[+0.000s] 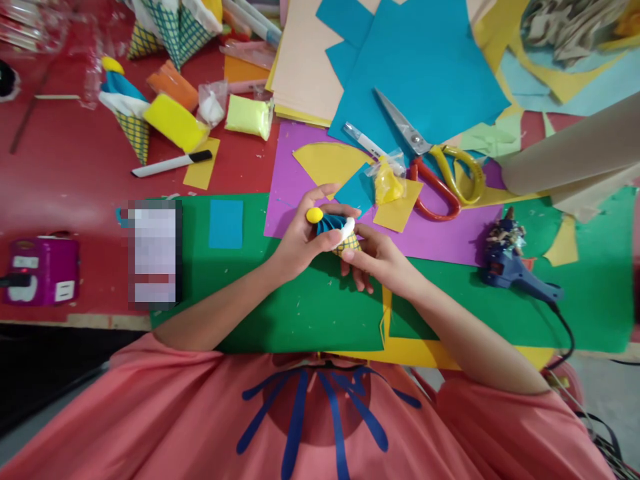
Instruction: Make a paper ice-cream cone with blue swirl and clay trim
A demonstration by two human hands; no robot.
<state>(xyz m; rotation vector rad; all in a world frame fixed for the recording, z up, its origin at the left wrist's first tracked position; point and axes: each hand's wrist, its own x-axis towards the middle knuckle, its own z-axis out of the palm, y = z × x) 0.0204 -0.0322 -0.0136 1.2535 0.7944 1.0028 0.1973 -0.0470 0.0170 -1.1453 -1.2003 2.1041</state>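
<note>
Both hands hold a small paper ice-cream craft (334, 230) over a green sheet (280, 293). It has a pleated blue top, a white clay band, a yellow ball and a yellow patterned cone. My left hand (300, 240) grips the blue top with the thumb near the yellow ball. My right hand (380, 257) pinches the cone end from the right.
Scissors (430, 163) with red and yellow handles lie on purple paper (450, 233). A blue glue gun (510, 263) rests at right. Finished cones (130, 110), yellow clay blocks (175, 123), a marker (170, 164) and blue paper (425, 67) lie farther back. A phone (154, 253) sits left.
</note>
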